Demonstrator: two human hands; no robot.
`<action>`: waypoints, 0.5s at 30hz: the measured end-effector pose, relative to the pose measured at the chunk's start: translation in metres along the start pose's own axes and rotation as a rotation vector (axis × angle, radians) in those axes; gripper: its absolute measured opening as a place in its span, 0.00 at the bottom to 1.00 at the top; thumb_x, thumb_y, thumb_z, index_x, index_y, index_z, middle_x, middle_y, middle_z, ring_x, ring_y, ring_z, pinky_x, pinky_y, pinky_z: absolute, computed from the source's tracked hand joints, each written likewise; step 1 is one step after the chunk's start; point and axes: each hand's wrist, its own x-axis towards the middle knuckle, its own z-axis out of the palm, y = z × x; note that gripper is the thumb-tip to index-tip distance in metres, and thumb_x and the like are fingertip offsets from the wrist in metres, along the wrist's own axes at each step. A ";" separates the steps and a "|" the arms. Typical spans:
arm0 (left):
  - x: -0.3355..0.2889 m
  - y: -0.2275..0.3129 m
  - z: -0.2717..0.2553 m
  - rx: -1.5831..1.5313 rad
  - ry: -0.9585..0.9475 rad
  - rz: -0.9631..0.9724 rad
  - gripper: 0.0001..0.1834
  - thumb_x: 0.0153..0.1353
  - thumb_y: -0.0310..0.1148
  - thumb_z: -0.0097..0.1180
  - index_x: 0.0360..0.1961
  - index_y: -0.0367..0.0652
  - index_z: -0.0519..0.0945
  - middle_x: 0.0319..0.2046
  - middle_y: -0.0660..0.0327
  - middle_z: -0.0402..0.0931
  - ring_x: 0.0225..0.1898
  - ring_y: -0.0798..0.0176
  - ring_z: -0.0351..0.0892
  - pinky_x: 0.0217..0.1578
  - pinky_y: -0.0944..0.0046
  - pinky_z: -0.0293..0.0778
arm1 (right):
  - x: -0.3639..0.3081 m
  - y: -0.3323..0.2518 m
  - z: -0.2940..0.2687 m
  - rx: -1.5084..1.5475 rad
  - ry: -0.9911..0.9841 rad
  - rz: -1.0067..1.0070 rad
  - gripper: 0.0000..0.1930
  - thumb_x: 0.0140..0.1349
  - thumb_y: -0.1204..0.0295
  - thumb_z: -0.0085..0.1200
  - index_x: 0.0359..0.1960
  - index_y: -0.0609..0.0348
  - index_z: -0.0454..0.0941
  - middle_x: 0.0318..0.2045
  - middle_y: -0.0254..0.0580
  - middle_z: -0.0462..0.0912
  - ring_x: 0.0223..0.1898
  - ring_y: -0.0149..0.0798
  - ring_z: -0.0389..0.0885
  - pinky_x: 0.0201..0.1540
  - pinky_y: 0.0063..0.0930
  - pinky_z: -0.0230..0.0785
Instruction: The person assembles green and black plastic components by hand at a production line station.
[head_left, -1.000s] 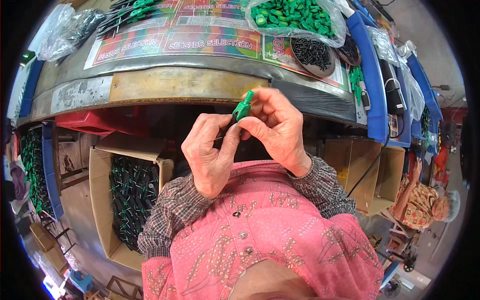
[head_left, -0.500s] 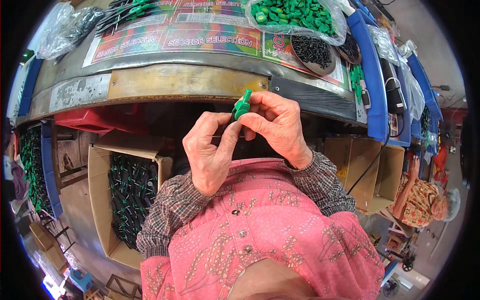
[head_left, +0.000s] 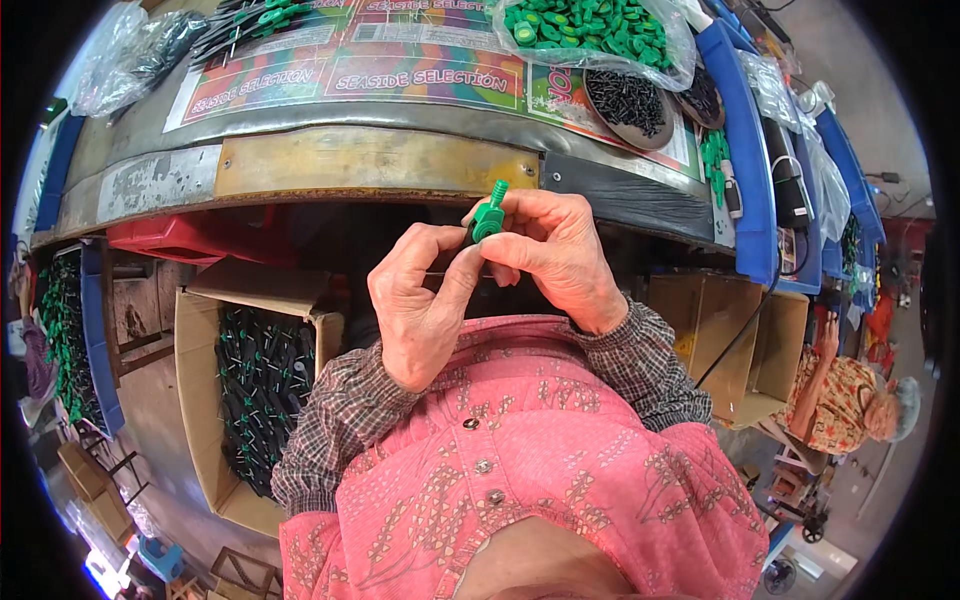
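Note:
A small green plastic part with a ribbed stem pointing up is pinched between my two hands, just in front of the bench edge. My right hand grips its right side with thumb and forefinger, the other fingers curled below. My left hand pinches its lower left side, where a dark piece shows in part between the fingers. A thin metal rod runs between the hands beneath the part. The fingertips hide how these pieces join.
On the bench lie a plastic bag of green parts, a bowl of small black pieces and black-and-green pieces. A carton of assembled pieces stands at left, open cartons at right. Another person sits far right.
The green part has turned slightly, its stem tilting a little to the right. My right-hand fingers have shifted slightly around it; both hands keep their pinch.

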 end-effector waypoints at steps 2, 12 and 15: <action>-0.001 0.004 -0.001 -0.024 -0.022 -0.033 0.05 0.60 0.23 0.60 0.36 0.33 0.79 0.29 0.63 0.74 0.29 0.73 0.72 0.30 0.73 0.70 | 0.000 0.001 -0.001 0.014 -0.006 -0.010 0.09 0.60 0.74 0.61 0.40 0.65 0.82 0.24 0.30 0.79 0.22 0.21 0.75 0.23 0.14 0.66; -0.003 0.006 -0.001 -0.015 -0.020 -0.031 0.04 0.63 0.24 0.58 0.36 0.33 0.78 0.29 0.65 0.74 0.31 0.75 0.69 0.33 0.74 0.68 | 0.000 0.002 0.002 0.005 0.006 -0.002 0.09 0.59 0.74 0.61 0.40 0.66 0.82 0.23 0.29 0.79 0.22 0.21 0.75 0.23 0.14 0.66; -0.003 0.000 -0.001 0.004 0.015 0.012 0.06 0.57 0.22 0.62 0.35 0.34 0.79 0.28 0.59 0.76 0.27 0.69 0.76 0.28 0.70 0.73 | -0.001 0.001 0.004 -0.039 0.013 0.005 0.09 0.59 0.74 0.61 0.40 0.66 0.82 0.23 0.29 0.79 0.22 0.21 0.75 0.23 0.14 0.66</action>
